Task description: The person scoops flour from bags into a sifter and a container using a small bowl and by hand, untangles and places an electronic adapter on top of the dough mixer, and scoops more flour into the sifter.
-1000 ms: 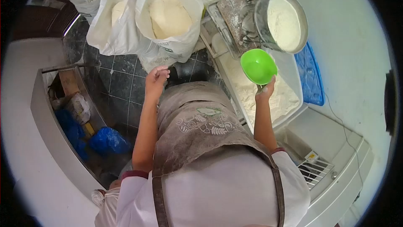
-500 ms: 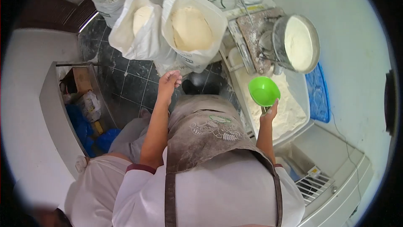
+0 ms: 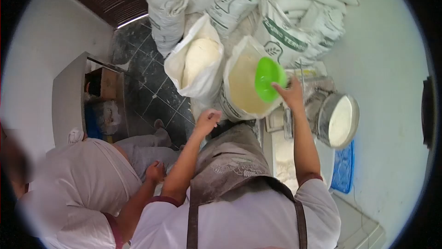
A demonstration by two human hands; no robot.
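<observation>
My right hand point(image 3: 289, 93) grips a green scoop point(image 3: 269, 79), tilted over the open white sack of pale powder point(image 3: 244, 83). The scoop's hollow faces left, and no powder can be made out in it. My left hand point(image 3: 209, 119), fingers curled together, hangs in front of that sack near its lower left side; whether anything is between the fingers is too small to tell. Left of it stands a second open sack point(image 3: 200, 60) with pale powder heaped inside.
A co-worker point(image 3: 92, 180) is close on my left, one hand point(image 3: 155, 171) near my left forearm. At right are a round metal sieve point(image 3: 341, 121) with white powder, a blue crate point(image 3: 343, 168) and a powder bin. Filled sacks point(image 3: 281, 37) stand behind; a cabinet point(image 3: 69, 101) is at left.
My right hand has carried the green scoop from above the powder bin to the open sack. The view has turned left, my left hand stays curled, and more of the co-worker shows.
</observation>
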